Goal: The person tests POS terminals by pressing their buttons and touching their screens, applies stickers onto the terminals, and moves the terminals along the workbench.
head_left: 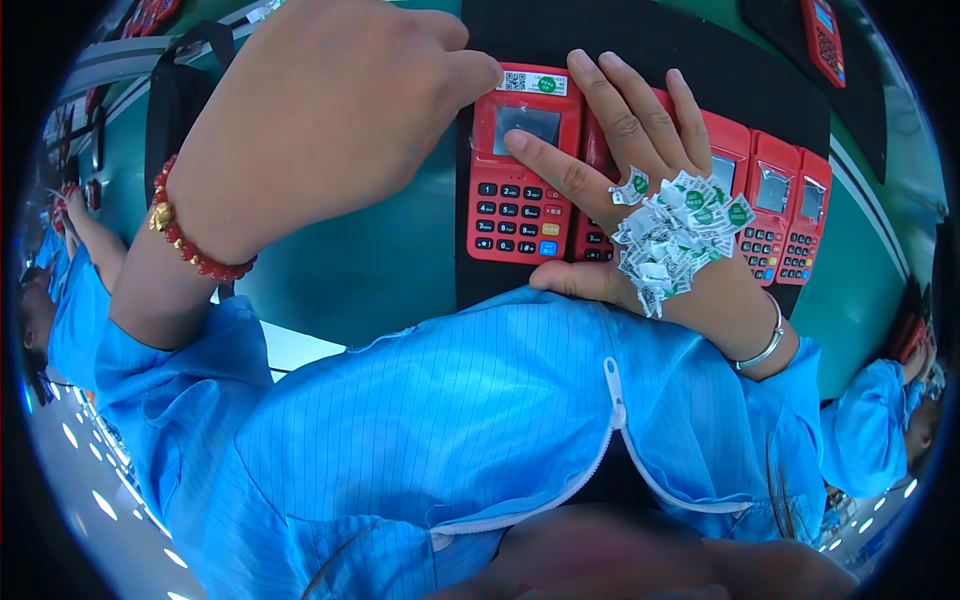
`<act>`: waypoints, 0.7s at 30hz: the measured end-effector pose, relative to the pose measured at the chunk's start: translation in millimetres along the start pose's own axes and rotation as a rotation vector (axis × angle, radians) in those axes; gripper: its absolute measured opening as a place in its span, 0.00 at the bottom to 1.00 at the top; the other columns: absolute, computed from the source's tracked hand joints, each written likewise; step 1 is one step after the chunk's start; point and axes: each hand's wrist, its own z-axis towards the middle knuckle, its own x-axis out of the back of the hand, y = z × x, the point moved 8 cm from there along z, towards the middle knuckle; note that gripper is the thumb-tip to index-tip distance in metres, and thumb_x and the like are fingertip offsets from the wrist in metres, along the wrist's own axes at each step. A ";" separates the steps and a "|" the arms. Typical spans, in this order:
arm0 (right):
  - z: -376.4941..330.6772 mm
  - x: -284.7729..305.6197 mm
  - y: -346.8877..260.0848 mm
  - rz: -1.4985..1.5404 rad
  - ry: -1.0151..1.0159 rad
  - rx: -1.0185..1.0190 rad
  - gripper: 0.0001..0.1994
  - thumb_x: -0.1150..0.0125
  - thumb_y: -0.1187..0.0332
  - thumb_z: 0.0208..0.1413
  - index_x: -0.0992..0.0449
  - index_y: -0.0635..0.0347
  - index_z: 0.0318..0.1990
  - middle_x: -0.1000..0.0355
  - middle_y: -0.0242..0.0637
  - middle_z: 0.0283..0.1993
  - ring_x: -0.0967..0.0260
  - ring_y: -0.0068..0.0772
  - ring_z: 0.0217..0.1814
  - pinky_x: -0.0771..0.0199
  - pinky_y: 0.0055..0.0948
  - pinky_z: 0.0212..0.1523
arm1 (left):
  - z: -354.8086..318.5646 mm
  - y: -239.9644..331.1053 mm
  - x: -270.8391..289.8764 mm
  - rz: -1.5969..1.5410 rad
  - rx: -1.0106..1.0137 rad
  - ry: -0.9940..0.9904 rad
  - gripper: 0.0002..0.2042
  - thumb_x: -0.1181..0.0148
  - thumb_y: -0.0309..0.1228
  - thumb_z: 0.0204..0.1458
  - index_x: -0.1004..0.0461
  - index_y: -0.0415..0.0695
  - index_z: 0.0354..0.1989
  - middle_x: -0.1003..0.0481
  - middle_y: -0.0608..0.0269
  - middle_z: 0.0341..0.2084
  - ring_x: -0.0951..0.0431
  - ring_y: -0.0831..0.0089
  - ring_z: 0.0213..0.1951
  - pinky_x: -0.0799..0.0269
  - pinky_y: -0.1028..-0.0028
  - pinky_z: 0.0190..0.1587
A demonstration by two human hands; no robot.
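A row of red handheld payment terminals lies on a black mat [640, 40]. The leftmost terminal [520, 190] has a grey screen, a dark keypad and a white label strip along its top. My left hand [330, 110], with a red bead bracelet at the wrist, has its fingers curled, and the fingertips touch that label's left end. Whether they pinch anything is hidden. My right hand [620, 150] lies flat across the first two terminals, with its index finger on the screen and its thumb at their lower edge. Several small white-and-green stickers [675, 235] cling to its back.
More red terminals [785, 215] continue to the right on the mat. Another terminal [825, 40] lies at the far top right. The bench surface [380, 260] is teal. My blue striped smock fills the lower view. Other people in blue sleeves [870, 430] work at both sides.
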 end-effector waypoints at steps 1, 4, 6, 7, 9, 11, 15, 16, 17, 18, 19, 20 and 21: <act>2.2 1.9 -1.5 -0.002 -0.014 0.012 0.45 0.44 0.23 0.42 0.32 0.29 0.69 0.50 0.54 0.77 0.55 0.57 0.80 0.65 0.60 0.77 | -0.2 -0.7 2.9 0.017 -0.024 0.004 0.14 0.40 0.30 0.58 0.21 0.50 0.53 0.24 0.64 0.31 0.22 0.64 0.30 0.26 0.67 0.30; 5.3 8.0 -2.7 0.020 -0.033 0.004 0.43 0.37 0.30 0.43 0.31 0.30 0.69 0.50 0.55 0.78 0.55 0.55 0.80 0.65 0.60 0.77 | 6.5 -0.7 -1.9 -0.049 -0.100 0.180 0.14 0.41 0.29 0.57 0.20 0.50 0.52 0.25 0.64 0.29 0.22 0.64 0.29 0.26 0.68 0.29; 8.7 -1.9 -9.6 0.088 -0.036 0.017 0.41 0.34 0.33 0.43 0.31 0.30 0.69 0.51 0.54 0.78 0.55 0.55 0.80 0.65 0.60 0.77 | -2.4 4.1 -11.8 -0.111 -0.116 0.290 0.14 0.41 0.28 0.57 0.20 0.49 0.52 0.25 0.65 0.28 0.22 0.65 0.29 0.27 0.68 0.29; 7.3 -4.1 -7.7 0.109 -0.051 0.002 0.40 0.31 0.37 0.44 0.31 0.30 0.68 0.51 0.54 0.78 0.55 0.54 0.80 0.66 0.60 0.77 | 2.9 1.9 -16.4 -0.229 -0.077 0.330 0.14 0.40 0.28 0.57 0.20 0.49 0.52 0.25 0.64 0.28 0.23 0.64 0.28 0.28 0.68 0.29; 4.3 -0.1 -6.6 0.148 -0.006 -0.012 0.39 0.29 0.41 0.44 0.30 0.33 0.68 0.50 0.55 0.77 0.54 0.55 0.80 0.65 0.60 0.77 | 6.7 -8.1 -18.3 -0.347 -0.056 0.378 0.14 0.40 0.28 0.57 0.20 0.48 0.51 0.25 0.63 0.27 0.24 0.64 0.28 0.28 0.68 0.29; -0.4 10.4 -4.1 0.145 0.035 0.008 0.40 0.29 0.42 0.43 0.30 0.36 0.67 0.50 0.56 0.77 0.53 0.57 0.79 0.63 0.59 0.76 | 8.4 -26.4 -9.3 -0.517 -0.065 0.375 0.14 0.37 0.28 0.55 0.20 0.47 0.51 0.25 0.60 0.28 0.25 0.62 0.27 0.30 0.67 0.29; -3.0 7.9 0.4 0.265 0.097 0.077 0.32 0.41 0.39 0.53 0.26 0.47 0.59 0.47 0.56 0.73 0.62 0.58 0.80 0.73 0.64 0.75 | 18.0 -15.7 -25.6 -0.380 -0.049 0.314 0.10 0.37 0.29 0.56 0.21 0.41 0.45 0.21 0.53 0.37 0.22 0.54 0.36 0.26 0.62 0.39; -2.0 6.1 3.7 0.412 0.084 0.071 0.33 0.38 0.40 0.49 0.27 0.51 0.57 0.46 0.58 0.71 0.64 0.61 0.80 0.75 0.66 0.76 | 25.5 -14.3 -26.8 -0.445 0.027 0.267 0.11 0.38 0.28 0.57 0.21 0.41 0.47 0.21 0.52 0.40 0.22 0.50 0.42 0.25 0.61 0.46; 1.2 -0.3 1.3 0.424 0.186 0.106 0.33 0.38 0.41 0.48 0.27 0.51 0.58 0.46 0.59 0.71 0.60 0.62 0.78 0.72 0.68 0.75 | 24.9 -7.3 -14.7 -0.369 -0.024 0.388 0.10 0.39 0.27 0.57 0.22 0.40 0.46 0.22 0.50 0.40 0.21 0.50 0.41 0.26 0.59 0.46; 2.1 -4.8 1.8 0.422 0.291 0.139 0.34 0.38 0.41 0.46 0.27 0.50 0.58 0.46 0.61 0.71 0.56 0.64 0.77 0.70 0.70 0.74 | 17.8 -17.5 -11.3 -0.526 0.259 0.524 0.07 0.42 0.25 0.59 0.24 0.37 0.42 0.23 0.50 0.38 0.22 0.54 0.40 0.27 0.62 0.47; 1.0 -15.5 1.9 0.413 0.378 0.158 0.34 0.37 0.42 0.45 0.27 0.49 0.58 0.46 0.62 0.71 0.52 0.65 0.75 0.68 0.72 0.73 | 21.1 -20.0 -15.6 -0.746 0.317 0.537 0.04 0.43 0.24 0.59 0.26 0.36 0.39 0.26 0.51 0.36 0.24 0.57 0.39 0.28 0.64 0.46; 13.3 -17.2 -1.9 0.456 0.313 0.191 0.38 0.36 0.42 0.43 0.28 0.55 0.60 0.50 0.68 0.73 0.57 0.66 0.78 0.74 0.73 0.74 | 24.3 -8.2 -1.3 -0.787 0.195 0.384 0.04 0.43 0.24 0.58 0.27 0.36 0.38 0.27 0.51 0.35 0.25 0.57 0.38 0.29 0.64 0.46; 11.4 -24.6 9.5 0.412 0.304 0.138 0.41 0.37 0.41 0.44 0.31 0.62 0.62 0.50 0.72 0.72 0.61 0.67 0.80 0.80 0.73 0.74 | 42.8 15.0 5.4 -0.829 0.048 0.242 0.04 0.43 0.24 0.58 0.28 0.36 0.38 0.28 0.52 0.35 0.26 0.57 0.38 0.30 0.65 0.46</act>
